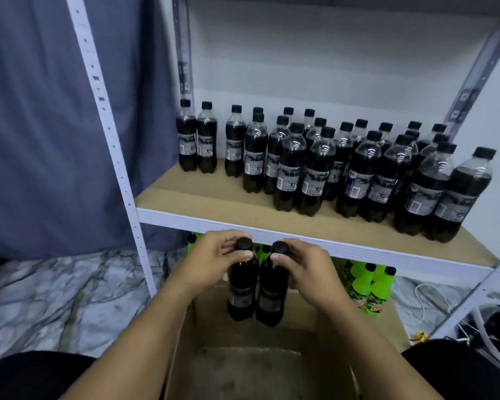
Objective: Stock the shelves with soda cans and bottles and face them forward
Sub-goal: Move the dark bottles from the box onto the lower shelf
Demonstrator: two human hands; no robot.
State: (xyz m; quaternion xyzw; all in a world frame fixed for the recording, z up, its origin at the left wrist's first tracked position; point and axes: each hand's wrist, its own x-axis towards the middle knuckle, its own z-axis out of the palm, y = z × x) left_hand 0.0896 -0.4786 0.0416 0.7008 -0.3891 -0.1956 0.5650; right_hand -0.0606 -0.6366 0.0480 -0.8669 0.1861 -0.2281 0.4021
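two glossy plastic dark soda bottles hang upright side by side over the open cardboard box (315,368), just below the shelf's (185,197) white metal front edge. the left hand (211,261) grips the left bottle (241,287) at its neck, fingers curled round the ribbed black cap; the right hand (303,269) grips the right bottle (272,293) the same way. on the fibreboard shelf stand many shelved cola bottles (358,168), crowded toward its right edge. green bottles (370,284) sit on the level beneath.

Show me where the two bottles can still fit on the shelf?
The shelf is bare at its front left, between the left post and the bottle rows, in front of three back bottles. The right half is crowded to the front edge.
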